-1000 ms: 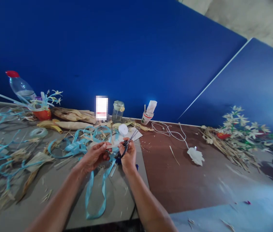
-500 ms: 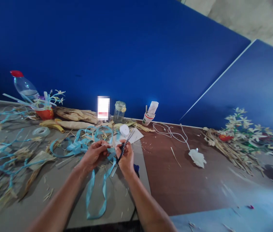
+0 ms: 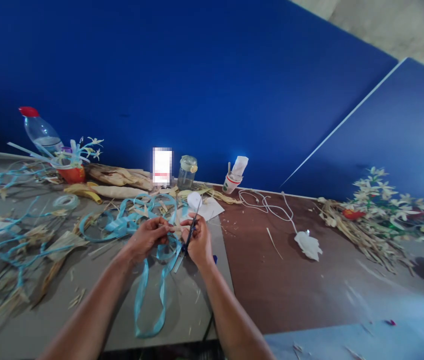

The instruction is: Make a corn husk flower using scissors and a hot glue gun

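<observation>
My left hand (image 3: 147,239) is closed, thumb and fingers pinching a small pale strip (image 3: 176,228) that looks like dried husk. Dark-handled scissors (image 3: 191,231) lie in my right hand (image 3: 200,246), blades pointing up and away; its fingertips are close to the pale strip, and whether they touch it I cannot tell. Light blue ribbon (image 3: 139,300) hangs in a long loop below both hands onto the grey table, and more loops of it lie behind my left hand. Just beyond the scissors sits a white round spool (image 3: 194,200) beside white paper (image 3: 214,207).
On the left are blue-wrapped stems (image 3: 19,265), a red pot (image 3: 71,173) and a bottle (image 3: 43,135). A glass jar (image 3: 187,172), a bright screen (image 3: 162,166) and a white cup (image 3: 231,182) stand along the blue partition. Dried stalks and white flowers (image 3: 380,190) lie right.
The scissors have turned more upright in my right hand. The left hand keeps its pinch, with the pale strip now showing more between the hands. The view has shifted slightly.
</observation>
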The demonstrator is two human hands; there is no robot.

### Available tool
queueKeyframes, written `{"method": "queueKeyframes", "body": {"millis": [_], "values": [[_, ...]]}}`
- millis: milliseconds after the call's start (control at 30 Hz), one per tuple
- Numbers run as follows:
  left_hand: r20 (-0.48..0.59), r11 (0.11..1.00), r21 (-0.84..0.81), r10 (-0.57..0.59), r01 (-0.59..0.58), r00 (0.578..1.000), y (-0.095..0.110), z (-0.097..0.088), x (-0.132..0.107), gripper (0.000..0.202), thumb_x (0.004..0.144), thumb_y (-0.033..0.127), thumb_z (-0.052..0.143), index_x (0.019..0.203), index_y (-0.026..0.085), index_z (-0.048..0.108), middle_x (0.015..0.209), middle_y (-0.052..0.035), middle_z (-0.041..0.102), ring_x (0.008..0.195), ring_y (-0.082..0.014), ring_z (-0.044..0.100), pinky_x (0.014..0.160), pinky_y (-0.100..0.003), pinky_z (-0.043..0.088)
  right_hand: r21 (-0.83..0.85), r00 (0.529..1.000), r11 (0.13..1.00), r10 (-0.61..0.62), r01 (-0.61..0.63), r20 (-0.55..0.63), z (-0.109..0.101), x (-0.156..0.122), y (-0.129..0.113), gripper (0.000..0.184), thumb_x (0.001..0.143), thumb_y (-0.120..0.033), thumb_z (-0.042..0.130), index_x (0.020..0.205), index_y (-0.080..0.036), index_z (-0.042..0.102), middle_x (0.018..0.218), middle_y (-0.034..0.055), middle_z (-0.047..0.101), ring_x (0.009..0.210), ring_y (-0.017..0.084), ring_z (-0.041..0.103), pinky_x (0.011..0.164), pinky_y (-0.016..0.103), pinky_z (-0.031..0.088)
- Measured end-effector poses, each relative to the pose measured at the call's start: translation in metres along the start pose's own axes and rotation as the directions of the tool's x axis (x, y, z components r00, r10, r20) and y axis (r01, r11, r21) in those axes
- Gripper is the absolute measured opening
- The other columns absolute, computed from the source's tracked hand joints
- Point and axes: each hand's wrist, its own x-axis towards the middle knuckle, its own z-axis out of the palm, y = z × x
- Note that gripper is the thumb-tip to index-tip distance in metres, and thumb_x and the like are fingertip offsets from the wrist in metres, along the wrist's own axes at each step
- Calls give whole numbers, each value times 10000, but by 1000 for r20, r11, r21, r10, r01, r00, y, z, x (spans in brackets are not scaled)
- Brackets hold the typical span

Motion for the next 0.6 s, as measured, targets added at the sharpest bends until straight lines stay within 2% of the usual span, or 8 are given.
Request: {"method": "queueKeyframes", "body": {"millis": [133, 300, 467, 600], "values": [[16, 1000, -19, -12, 12, 1000, 1, -1, -1, 281, 610, 302, 783, 635, 138, 557, 575, 10, 600, 417, -54, 461, 471, -204, 388, 73, 996, 996, 48, -54, 80, -2, 4, 1, 378, 661, -215, 649, 1009, -203, 502, 727, -22, 599, 547, 99, 530, 493, 207, 413], [19, 999, -9, -43, 44, 999, 2, 0, -2, 286, 599, 306, 792, 634, 135, 565, 513, 34, 557, 404, -54, 457, 474, -207, 411, 86, 997, 995, 49, -55, 64, -1, 3, 2, 296, 659, -216, 644, 929, -208, 524, 689, -41, 554, 550, 91, 518, 511, 203, 416], [-16, 995, -84, -49, 47, 999, 0, 1, 0, 300, 580, 301, 806, 659, 136, 569, 594, 19, 610, 430, -54, 484, 536, -238, 481, 72, 999, 997, 23, -26, 45, 4, 0, 2, 283, 673, -203, 619, 934, -208, 509, 695, -42, 549, 580, 96, 520, 564, 219, 436], [-70, 993, -119, -28, 20, 997, 1, 1, 1, 300, 563, 283, 817, 655, 138, 571, 538, 41, 569, 413, -45, 462, 536, -231, 489, 73, 997, 997, 7, -12, 75, 7, -3, 3, 297, 669, -187, 622, 943, -209, 510, 701, -44, 536, 606, 101, 530, 594, 222, 448]]}}
